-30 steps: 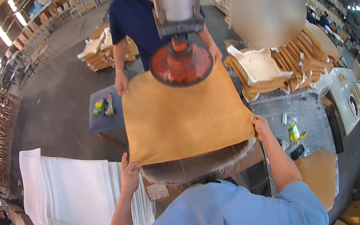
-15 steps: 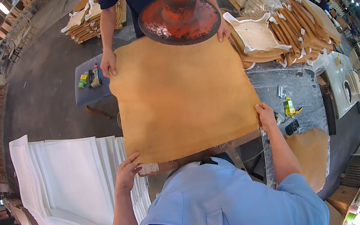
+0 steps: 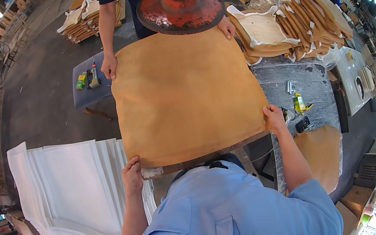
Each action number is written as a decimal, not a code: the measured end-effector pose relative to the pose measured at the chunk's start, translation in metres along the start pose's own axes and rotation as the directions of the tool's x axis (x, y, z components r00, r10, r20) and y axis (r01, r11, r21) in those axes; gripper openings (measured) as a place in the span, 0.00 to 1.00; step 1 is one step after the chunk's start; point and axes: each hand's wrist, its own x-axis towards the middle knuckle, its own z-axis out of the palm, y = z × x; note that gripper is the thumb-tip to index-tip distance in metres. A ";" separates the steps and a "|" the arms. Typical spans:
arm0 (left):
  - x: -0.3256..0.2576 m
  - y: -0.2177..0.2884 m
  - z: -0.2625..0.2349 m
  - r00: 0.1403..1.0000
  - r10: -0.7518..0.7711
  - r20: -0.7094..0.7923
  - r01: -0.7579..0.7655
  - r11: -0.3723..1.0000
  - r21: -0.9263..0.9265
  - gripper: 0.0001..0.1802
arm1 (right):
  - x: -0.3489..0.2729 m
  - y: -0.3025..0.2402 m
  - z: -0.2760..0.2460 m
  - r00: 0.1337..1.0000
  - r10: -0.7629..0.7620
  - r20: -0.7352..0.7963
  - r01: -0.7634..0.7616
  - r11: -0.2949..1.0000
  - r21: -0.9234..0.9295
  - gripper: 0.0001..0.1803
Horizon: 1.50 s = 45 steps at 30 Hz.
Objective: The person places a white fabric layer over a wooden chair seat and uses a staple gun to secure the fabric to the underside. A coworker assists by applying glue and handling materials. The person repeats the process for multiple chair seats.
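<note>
A large tan sheet, leather-like [image 3: 185,98], is spread over a support whose worn brown edge [image 3: 208,159] shows along the near side. My left hand [image 3: 132,174] has its fingers closed on the sheet's near left corner. At the near right corner my right hand [image 3: 274,118] pinches the sheet's edge between thumb and fingers. Across from me a co-worker in a dark shirt grips the far side, with one hand [image 3: 109,67] at the far left and the other [image 3: 227,28] at the far right. A worn red round metal disc [image 3: 181,10] hangs over the far edge.
White padding sheets [image 3: 72,182] stack at my left. On the plastic-covered table [image 3: 304,72] at right lie a yellow-green box [image 3: 298,103] and another tan piece [image 3: 319,156]. Tan padded panels [image 3: 300,25] pile beyond it. A power tool [image 3: 94,78] rests on a blue padded bench [image 3: 86,95].
The sheet lies smoother, its near edge drawn slightly toward the far side in view. My left fingers have closed more tightly on their corner. The co-worker's hands have shifted a little.
</note>
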 end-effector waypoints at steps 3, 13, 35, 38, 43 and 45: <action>0.003 -0.003 0.003 0.999 0.024 -0.025 -0.025 0.999 -0.031 0.17 | 0.003 0.005 -0.001 1.000 0.013 0.006 -0.013 1.000 0.014 0.09; 0.001 -0.010 0.001 0.999 0.034 -0.009 -0.035 0.993 -0.112 0.14 | -0.001 -0.005 0.007 0.959 -0.225 -0.174 0.165 0.938 -0.305 0.11; -0.049 -0.029 0.108 0.591 0.503 0.630 -0.675 -0.119 0.728 0.29 | -0.111 -0.025 0.198 0.387 -0.287 0.876 0.914 -0.006 -0.406 0.30; -0.040 -0.061 0.117 0.473 0.515 0.714 -0.719 -0.241 0.651 0.30 | -0.116 -0.035 0.200 0.432 -0.148 0.889 0.899 -0.008 -0.438 0.28; -0.053 -0.054 0.110 0.465 0.544 0.699 -0.770 -0.141 0.622 0.29 | -0.107 -0.032 0.212 0.316 -0.271 0.909 0.948 0.129 -0.291 0.23; -0.057 -0.051 0.103 0.492 0.507 0.707 -0.772 -0.120 0.624 0.29 | -0.091 -0.027 0.224 0.315 -0.118 0.942 0.942 0.159 -0.295 0.19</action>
